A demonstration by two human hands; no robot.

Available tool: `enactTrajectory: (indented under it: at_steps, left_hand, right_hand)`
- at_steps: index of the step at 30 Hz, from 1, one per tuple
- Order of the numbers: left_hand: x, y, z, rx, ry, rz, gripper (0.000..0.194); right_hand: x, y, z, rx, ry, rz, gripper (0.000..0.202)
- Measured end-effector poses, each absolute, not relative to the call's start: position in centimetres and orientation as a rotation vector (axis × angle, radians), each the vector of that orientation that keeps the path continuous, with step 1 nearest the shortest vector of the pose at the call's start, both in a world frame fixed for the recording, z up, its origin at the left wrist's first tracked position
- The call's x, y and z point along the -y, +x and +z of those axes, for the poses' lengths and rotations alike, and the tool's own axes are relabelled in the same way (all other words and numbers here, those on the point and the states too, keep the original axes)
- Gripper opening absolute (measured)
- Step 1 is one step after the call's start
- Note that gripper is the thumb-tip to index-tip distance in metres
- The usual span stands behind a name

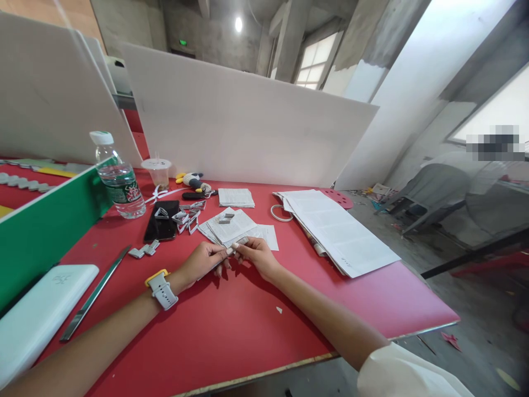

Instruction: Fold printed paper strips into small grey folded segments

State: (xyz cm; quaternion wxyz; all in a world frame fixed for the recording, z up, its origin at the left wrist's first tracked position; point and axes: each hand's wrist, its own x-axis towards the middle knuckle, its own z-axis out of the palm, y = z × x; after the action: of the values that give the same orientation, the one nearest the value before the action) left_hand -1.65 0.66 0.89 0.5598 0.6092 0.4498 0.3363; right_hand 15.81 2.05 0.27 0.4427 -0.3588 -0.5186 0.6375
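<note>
My left hand (203,261) and my right hand (257,256) meet over the red table (231,325), fingertips pinching a small folded strip of printed paper (239,243) between them. The left wrist wears a white watch with a yellow edge (162,288). Just beyond the hands lie cut pieces of printed paper (235,227) with a small folded piece on top. Several folded grey paper triangles (188,212) lie beside a black phone (162,219), and a few more folded pieces (142,251) sit left of my left hand.
A water bottle (118,176), a plastic cup (157,171) and a small plush toy (193,180) stand at the back. A metal ruler (94,295) and a white power bank (37,314) lie left. A stack of printed sheets (336,229) lies right. White boards wall the table; a person sits far right.
</note>
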Motion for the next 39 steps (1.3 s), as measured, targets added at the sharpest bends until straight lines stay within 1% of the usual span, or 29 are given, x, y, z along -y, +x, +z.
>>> enactTrajectory:
  at_steps: [2,6,16,24,26,28,31,33,36,39]
  left_hand:
    - [-0.8,-1.7,0.9,-1.014,1.380,0.747,0.047]
    - [-1.0,-1.9,1.0,-0.939,1.307,0.677,0.051]
    - [-1.1,-2.1,0.6,-0.939,1.371,0.644,0.053]
    - [-0.8,-1.9,1.5,-0.911,1.350,0.630,0.048]
    - [-0.9,-1.9,1.4,-0.907,1.331,0.643,0.050]
    - [-0.9,-1.9,1.2,-0.918,1.300,0.649,0.057]
    - [-0.8,-1.9,0.8,-0.921,1.260,0.656,0.079]
    - [-0.7,-1.8,0.6,-0.887,1.281,0.683,0.089]
    - [-0.2,-1.6,0.2,-0.830,1.368,0.741,0.088]
    - [0.5,-1.3,0.4,-0.853,1.492,0.756,0.077]
  right_hand:
    - [-2.0,15.8,0.3,1.254,-0.906,1.561,0.036]
    - [-2.1,15.8,0.5,1.160,-0.951,1.505,0.036]
    - [-2.2,15.8,0.1,1.076,-0.999,1.425,0.035]
    - [-2.2,16.0,0.0,1.057,-1.020,1.302,0.036]
    - [-2.4,16.1,-0.1,1.043,-1.024,1.266,0.036]
    - [-2.5,16.3,-0.1,1.017,-1.023,1.231,0.036]
    - [-2.7,16.4,-0.1,0.973,-1.034,1.205,0.037]
    - [-2.5,16.3,0.1,0.956,-1.043,1.236,0.038]
    - [-2.0,15.9,0.5,1.009,-1.003,1.379,0.035]
    - [-1.5,15.5,0.7,1.114,-0.957,1.485,0.034]
